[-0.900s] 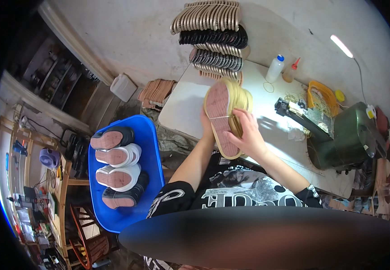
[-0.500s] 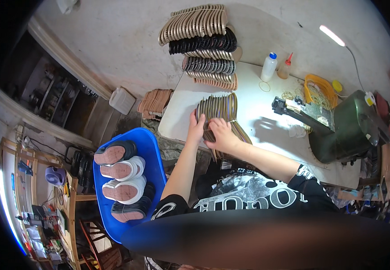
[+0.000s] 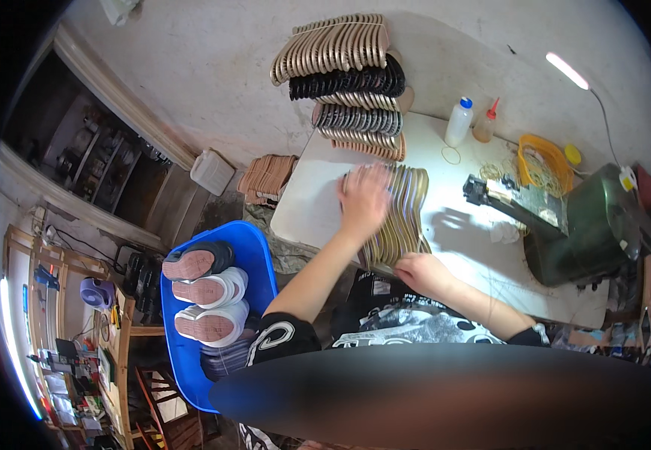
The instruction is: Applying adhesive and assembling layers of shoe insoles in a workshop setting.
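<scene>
A row of shoe soles (image 3: 404,210), standing on edge with olive and purplish rims, lies on the white table in front of me. Against its far left end rests my left hand (image 3: 365,199), fingers extended and somewhat blurred. My right hand (image 3: 423,274) is by the near right end of the row, at the table's front edge. Its fingers are curled together, and whatever may be between them is too small to make out.
Tied rows of beige, black and grey soles (image 3: 359,116) pile up at the table's far left. Right stand two bottles (image 3: 458,122), a yellow basket (image 3: 543,161) of rubber bands and a dark green machine (image 3: 584,225). A blue tub (image 3: 269,270) holds shoes.
My right hand has drawn away from the middle of the sole row to its near right end. My left hand has shifted onto the far left end, and the row has fanned wider.
</scene>
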The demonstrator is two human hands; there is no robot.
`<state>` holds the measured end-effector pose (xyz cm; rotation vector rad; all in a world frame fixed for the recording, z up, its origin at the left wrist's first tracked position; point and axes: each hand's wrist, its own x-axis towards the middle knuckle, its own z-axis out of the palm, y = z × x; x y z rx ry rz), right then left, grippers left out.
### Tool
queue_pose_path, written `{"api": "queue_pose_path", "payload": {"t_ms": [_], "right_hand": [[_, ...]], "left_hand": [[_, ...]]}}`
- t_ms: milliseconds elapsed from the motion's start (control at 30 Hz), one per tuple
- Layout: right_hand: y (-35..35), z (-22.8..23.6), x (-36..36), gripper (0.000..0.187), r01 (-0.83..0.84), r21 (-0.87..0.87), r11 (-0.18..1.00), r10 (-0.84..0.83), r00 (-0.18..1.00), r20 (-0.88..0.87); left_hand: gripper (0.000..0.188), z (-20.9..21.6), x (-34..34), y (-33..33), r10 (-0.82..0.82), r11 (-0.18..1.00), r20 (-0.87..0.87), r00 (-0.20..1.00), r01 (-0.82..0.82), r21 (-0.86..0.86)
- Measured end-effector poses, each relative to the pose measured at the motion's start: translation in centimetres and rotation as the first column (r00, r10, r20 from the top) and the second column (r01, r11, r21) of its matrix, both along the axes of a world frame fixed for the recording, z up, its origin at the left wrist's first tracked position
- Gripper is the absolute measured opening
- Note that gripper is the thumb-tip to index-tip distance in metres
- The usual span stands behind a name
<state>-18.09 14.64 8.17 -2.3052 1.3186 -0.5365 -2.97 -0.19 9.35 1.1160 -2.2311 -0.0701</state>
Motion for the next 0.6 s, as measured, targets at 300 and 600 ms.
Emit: {"api": "queue_pose_path", "payload": {"t_ms": [300, 600], "right_hand": [[2.3, 1.7, -2.8, 0.016, 0.04, 0.166, 0.985, -0.04, 0.999, -0.004], [9.4, 3.0, -10.4, 0.015, 0.18, 0.432, 0.884, -0.271, 0.949, 0.161]], "left_hand": [[0.039, -1.2, -4.8, 2.0, -0.549, 0.831, 0.29, 0.784, 0.474, 0.291], [0.032, -0.3, -3.8, 0.8, -0.551, 0.813, 0.111, 0.827, 0.501, 0.296]]}}
